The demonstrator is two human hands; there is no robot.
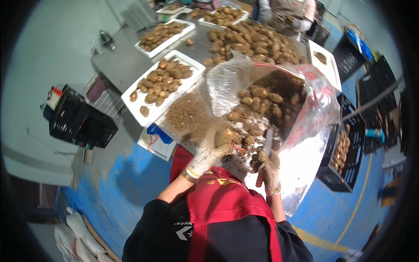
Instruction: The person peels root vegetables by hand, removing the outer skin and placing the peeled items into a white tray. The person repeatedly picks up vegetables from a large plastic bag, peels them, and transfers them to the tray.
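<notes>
My left hand (207, 155), in a soiled knit glove, is around a large taro corm (228, 137) with a pale spot on its top; the fingers are blurred. In my gloved right hand (271, 168) is a knife (268, 141), its blade pointing away from me. Between and beyond my hands lies an open clear plastic bag (226, 86) with red print. Brown taro corms (260, 98) and loose soil spill from its mouth. A small red item (240, 148) lies in the dirt beside the large corm.
White trays of corms (196, 70) (190, 28) (245, 16) stand left and behind. A corm heap (258, 42) covers the far metal table (114, 65). Another white tray (334, 72) and a black crate (352, 163) are right. Someone in gloves (302, 24) stands opposite.
</notes>
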